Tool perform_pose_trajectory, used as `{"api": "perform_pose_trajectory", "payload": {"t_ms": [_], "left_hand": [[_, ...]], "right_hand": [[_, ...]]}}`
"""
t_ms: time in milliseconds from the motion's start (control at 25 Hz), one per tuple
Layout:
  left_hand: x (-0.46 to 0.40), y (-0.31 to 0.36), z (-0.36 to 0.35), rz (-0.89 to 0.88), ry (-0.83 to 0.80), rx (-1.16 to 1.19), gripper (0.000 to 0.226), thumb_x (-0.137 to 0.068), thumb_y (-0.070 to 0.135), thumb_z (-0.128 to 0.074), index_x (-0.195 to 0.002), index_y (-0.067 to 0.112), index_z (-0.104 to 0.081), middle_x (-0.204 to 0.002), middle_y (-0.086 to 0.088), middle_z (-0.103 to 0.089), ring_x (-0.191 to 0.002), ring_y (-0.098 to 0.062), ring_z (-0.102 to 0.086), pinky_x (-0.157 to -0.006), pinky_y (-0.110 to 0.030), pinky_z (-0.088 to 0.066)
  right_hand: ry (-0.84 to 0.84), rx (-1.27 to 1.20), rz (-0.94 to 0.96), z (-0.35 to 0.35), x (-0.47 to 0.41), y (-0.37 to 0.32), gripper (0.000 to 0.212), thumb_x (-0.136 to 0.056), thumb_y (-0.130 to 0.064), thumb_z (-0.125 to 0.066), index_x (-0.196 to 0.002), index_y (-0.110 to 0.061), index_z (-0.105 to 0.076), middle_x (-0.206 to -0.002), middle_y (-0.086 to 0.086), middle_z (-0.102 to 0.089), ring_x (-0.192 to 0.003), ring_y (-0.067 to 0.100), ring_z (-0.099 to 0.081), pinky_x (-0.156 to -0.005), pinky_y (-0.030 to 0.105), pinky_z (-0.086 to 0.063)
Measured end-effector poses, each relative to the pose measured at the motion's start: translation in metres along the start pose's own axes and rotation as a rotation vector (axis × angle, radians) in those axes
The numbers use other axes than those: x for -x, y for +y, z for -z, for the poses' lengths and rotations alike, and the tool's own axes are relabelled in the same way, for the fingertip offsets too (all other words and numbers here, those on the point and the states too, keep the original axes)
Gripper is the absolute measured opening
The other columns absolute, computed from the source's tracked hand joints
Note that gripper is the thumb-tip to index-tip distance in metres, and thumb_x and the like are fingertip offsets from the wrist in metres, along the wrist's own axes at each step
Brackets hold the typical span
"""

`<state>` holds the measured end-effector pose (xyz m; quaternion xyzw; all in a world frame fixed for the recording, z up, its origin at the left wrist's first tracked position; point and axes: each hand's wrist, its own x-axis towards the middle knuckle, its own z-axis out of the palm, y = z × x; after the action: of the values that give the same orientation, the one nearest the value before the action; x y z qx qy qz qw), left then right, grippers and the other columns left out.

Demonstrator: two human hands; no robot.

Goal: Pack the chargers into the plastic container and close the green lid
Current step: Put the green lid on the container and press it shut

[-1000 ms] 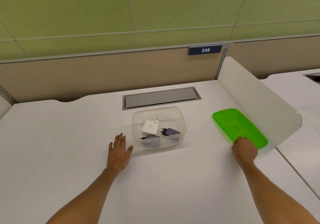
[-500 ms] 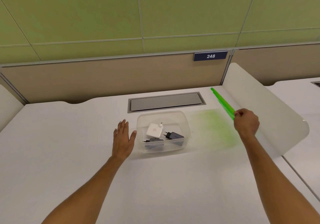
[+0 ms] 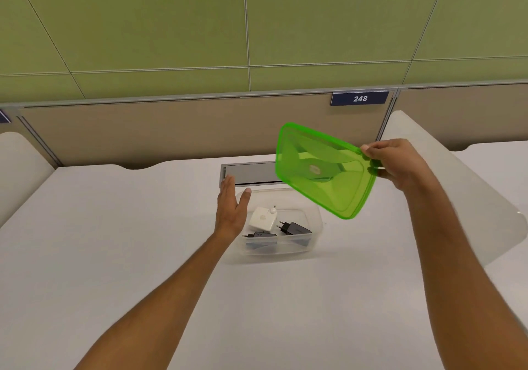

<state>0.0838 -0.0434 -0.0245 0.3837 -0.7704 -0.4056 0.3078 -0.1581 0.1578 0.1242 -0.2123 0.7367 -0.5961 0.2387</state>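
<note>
A clear plastic container (image 3: 314,226) stands on the white desk (image 3: 143,226), its top uncovered. Inside lie a white charger (image 3: 262,218) and two dark chargers (image 3: 295,229) (image 3: 261,237). My right hand (image 3: 397,161) pinches the right edge of the translucent green lid (image 3: 323,169), which hangs tilted in the air above the container's far right corner. My left hand (image 3: 231,206) is raised beside the container's left rim, fingers straight and apart, holding nothing.
A grey cable hatch (image 3: 248,173) is set into the desk behind the container. White curved dividers stand at the right (image 3: 463,198) and far left (image 3: 20,164). A beige partition with a "248" sign (image 3: 360,98) backs the desk.
My right hand lifted the green lid off the desk at the right and swung it left, up over the container. My left hand rose from the desk to the container's left rim.
</note>
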Motion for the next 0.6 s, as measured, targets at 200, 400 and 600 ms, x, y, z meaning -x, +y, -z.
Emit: {"api": "perform_pose_trajectory", "payload": {"t_ms": [200, 400, 600], "left_hand": [[-0.013, 0.006, 0.001, 0.217, -0.033, 0.304, 0.059, -0.095, 0.037, -0.046, -0.147, 0.022, -0.024, -0.154, -0.002, -0.031, -0.141, -0.019, -0.029, -0.119, -0.040, -0.022], [-0.012, 0.000, 0.000, 0.262, -0.049, 0.534, 0.030, -0.091, 0.008, -0.052, -0.119, 0.021, -0.051, -0.119, 0.000, -0.059, -0.110, -0.016, -0.052, -0.101, -0.034, -0.039], [-0.009, -0.015, 0.002, 0.315, 0.085, 0.408, 0.034, -0.081, 0.008, -0.065, -0.111, 0.024, -0.064, -0.102, -0.007, -0.065, -0.089, -0.022, -0.061, -0.096, -0.047, -0.051]], "right_hand": [[-0.176, -0.108, -0.192, -0.024, -0.014, 0.015, 0.015, -0.093, -0.006, -0.058, -0.082, -0.010, -0.068, -0.052, -0.004, -0.068, -0.052, 0.009, -0.060, -0.052, 0.021, -0.053], [-0.234, -0.272, -0.304, -0.051, -0.028, 0.035, 0.014, -0.095, -0.012, -0.055, -0.096, -0.008, -0.069, -0.061, -0.001, -0.073, -0.051, 0.009, -0.066, -0.051, 0.019, -0.057], [0.006, -0.566, -0.268, -0.076, -0.036, 0.058, 0.016, -0.092, -0.019, -0.064, -0.086, -0.005, -0.067, -0.056, 0.006, -0.069, -0.043, 0.014, -0.064, -0.044, 0.023, -0.054]]}}
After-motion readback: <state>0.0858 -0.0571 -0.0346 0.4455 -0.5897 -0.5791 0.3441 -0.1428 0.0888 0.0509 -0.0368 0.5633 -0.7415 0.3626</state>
